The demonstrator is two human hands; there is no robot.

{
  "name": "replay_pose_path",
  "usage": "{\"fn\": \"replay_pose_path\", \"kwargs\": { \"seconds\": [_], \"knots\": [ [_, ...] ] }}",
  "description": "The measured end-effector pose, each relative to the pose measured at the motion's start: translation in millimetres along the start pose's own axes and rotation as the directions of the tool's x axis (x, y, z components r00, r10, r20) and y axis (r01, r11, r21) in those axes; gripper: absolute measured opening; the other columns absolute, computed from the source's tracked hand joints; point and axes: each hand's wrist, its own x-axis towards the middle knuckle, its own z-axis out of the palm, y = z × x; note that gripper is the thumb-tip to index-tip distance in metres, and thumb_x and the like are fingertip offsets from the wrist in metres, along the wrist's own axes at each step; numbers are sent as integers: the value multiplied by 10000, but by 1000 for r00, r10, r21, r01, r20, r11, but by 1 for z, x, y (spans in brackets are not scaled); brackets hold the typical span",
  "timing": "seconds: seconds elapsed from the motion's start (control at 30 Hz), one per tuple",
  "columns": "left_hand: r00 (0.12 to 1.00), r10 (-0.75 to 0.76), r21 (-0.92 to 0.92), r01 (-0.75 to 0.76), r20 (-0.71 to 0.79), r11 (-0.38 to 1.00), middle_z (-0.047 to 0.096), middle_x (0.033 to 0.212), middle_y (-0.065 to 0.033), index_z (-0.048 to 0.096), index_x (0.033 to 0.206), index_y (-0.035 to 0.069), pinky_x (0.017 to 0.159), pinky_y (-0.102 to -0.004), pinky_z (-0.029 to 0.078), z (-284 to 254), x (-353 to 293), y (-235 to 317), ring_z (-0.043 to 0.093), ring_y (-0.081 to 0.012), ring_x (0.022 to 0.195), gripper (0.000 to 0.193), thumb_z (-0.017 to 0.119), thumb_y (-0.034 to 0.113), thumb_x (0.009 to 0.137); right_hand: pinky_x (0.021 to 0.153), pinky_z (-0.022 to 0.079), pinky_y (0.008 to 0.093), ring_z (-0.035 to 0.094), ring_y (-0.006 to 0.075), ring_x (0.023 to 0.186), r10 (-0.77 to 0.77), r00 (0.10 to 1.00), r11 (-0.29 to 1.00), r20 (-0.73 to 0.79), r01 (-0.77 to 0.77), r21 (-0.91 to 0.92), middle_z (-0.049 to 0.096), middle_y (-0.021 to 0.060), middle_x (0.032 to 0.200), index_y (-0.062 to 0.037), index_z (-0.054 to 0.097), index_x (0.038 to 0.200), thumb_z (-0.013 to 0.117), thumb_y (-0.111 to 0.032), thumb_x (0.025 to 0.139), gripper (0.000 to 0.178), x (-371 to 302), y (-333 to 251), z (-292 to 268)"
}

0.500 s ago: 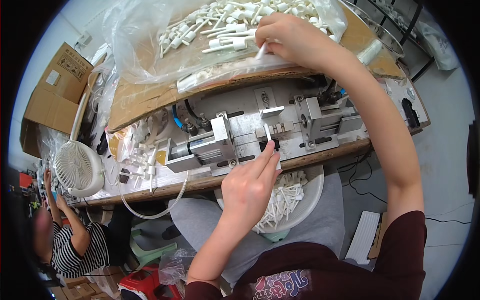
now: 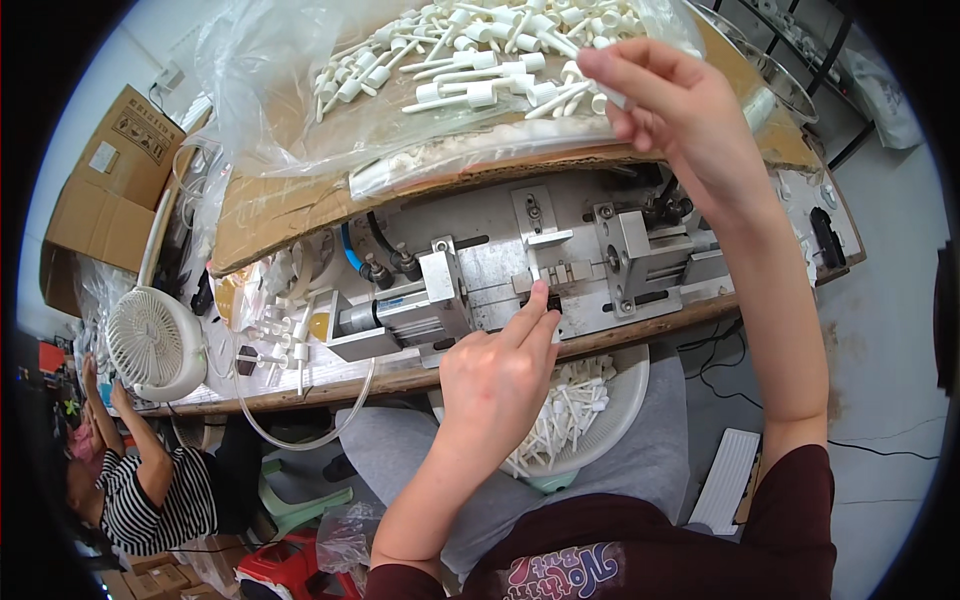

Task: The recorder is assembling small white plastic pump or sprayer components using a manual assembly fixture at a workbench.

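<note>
My left hand (image 2: 497,380) reaches to the middle of a metal fixture (image 2: 490,300), its index finger extended along a white plastic stick (image 2: 535,272) lying at a small slotted block (image 2: 563,273). The fingers cover most of that piece; some white shows below them. Above the near edge of the cardboard, my right hand (image 2: 680,115) is raised with its fingers curled in. A bit of white shows between them, but I cannot make out what it is. Behind that hand lies a pile of white capped sticks (image 2: 480,65) on clear plastic sheeting (image 2: 270,100).
Metal clamp blocks stand left (image 2: 440,285) and right (image 2: 628,250) of the slotted block. A white basket (image 2: 632,400) of similar sticks rests between my legs. A white fan (image 2: 155,340) and clear tubing (image 2: 280,432) are at left. Another person (image 2: 165,495) works farther left.
My right hand has lifted off the pile's near edge, moved to the right and turned over. My left hand stays at the fixture with its finger on the white stick.
</note>
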Motion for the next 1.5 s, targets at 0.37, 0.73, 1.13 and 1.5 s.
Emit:
{"fn": "replay_pose_path", "kwargs": {
  "seconds": [0.37, 0.73, 1.13, 1.5],
  "knots": [
    [999, -38, -350, 34, -4, 936, 730, 893, -57, 735, 1069, 38, 558, -227, 493, -42, 34, -14, 633, -98, 602, 319, 826, 138, 780, 730, 564, 303, 692, 221, 871, -416, 882, 743, 220, 470, -477, 660, 106, 1104, -15, 670, 1053, 772, -23, 770, 301, -114, 22, 19],
    [971, -178, -16, 178, -158, 984, 703, 803, -126, 715, 926, 3, 731, -384, 536, -33, 175, -83, 686, -275, 785, 399, 825, 331, 726, 522, 441, 247, 595, 103, 523, -420, 780, 345, 464, 610, -713, 708, 193, 1160, -3, 637, 889, 657, -70, 736, 168, -141, 56, 57],
    [938, -36, -275, -64, -345, 959, 664, 1008, -80, 745, 1019, 16, 680, -256, 573, -75, 104, -29, 678, -124, 798, 254, 812, 44, 776, 551, 508, 304, 623, 182, 534, -202, 806, 302, 557, 592, -747, 719, 173, 1109, -26, 645, 919, 697, -103, 736, 206, -127, 35, 60],
    [984, 118, -92, -130, -131, 987, 696, 1167, -120, 718, 1065, -11, 661, -305, 543, -35, 3, -8, 684, -199, 771, 335, 775, 17, 737, 736, 544, 428, 680, 355, 825, -334, 746, -26, 576, 603, -797, 652, 211, 1002, 36, 706, 881, 675, -112, 828, 161, 66, -7, 11]
  ]
}}
